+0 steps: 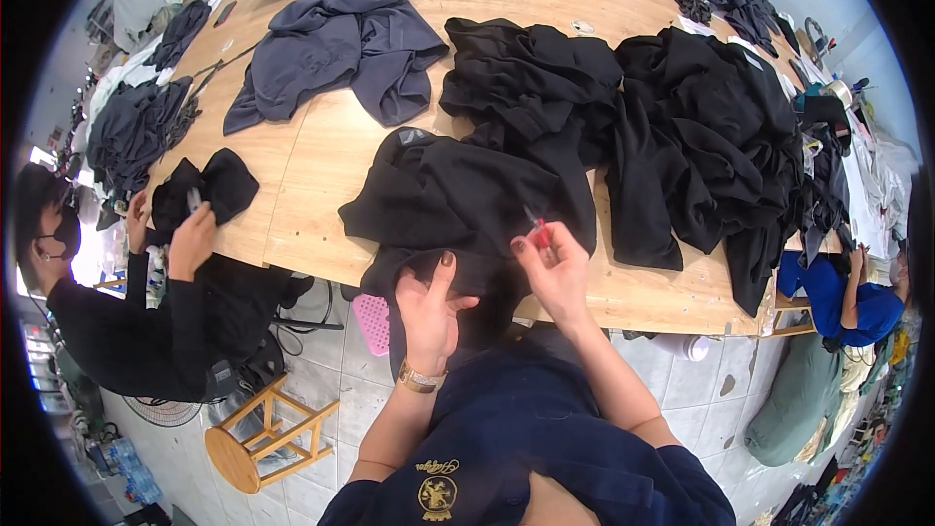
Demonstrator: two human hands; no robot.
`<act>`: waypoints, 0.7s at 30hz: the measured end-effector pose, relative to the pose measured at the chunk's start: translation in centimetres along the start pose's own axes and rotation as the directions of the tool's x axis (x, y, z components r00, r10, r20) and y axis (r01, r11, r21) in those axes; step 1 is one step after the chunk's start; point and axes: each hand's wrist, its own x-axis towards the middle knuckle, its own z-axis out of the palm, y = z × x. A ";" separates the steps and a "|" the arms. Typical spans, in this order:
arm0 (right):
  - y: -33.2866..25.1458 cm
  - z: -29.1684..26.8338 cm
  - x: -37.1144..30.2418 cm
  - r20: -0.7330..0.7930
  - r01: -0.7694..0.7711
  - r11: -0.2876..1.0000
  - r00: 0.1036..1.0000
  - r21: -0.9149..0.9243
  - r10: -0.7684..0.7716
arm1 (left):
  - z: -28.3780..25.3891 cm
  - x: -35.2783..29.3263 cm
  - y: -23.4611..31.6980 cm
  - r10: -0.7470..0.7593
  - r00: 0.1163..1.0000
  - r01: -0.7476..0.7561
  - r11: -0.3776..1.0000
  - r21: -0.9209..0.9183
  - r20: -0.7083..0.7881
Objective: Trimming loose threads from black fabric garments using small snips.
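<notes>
A black garment (458,185) lies crumpled at the table's near edge in front of me, its lower part hanging over the edge toward my lap. My left hand (430,317) is at that hanging part, palm up, thumb raised apart from the loosely curled fingers. It touches or nearly touches the cloth, and I see nothing gripped in it. My right hand (557,271) pinches a small red-handled tool (541,234) with a thin pointed tip, held just over the garment's right side. Blur hides whether the tip is one blade or two.
Black garments (701,136) are heaped to the right, with another black pile (531,78) behind. A grey-blue garment (336,49) lies far left. On the left, a masked co-worker (127,282) handles black cloth. A wooden stool (258,433) stands on the floor; another person (857,302) sits far right.
</notes>
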 end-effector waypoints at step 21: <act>-1.2 -0.9 -1.9 0.342 0.634 0.624 0.772 -0.457 -0.535 | 0.7 -0.4 0.7 0.043 0.998 -0.042 0.999 -0.010 0.051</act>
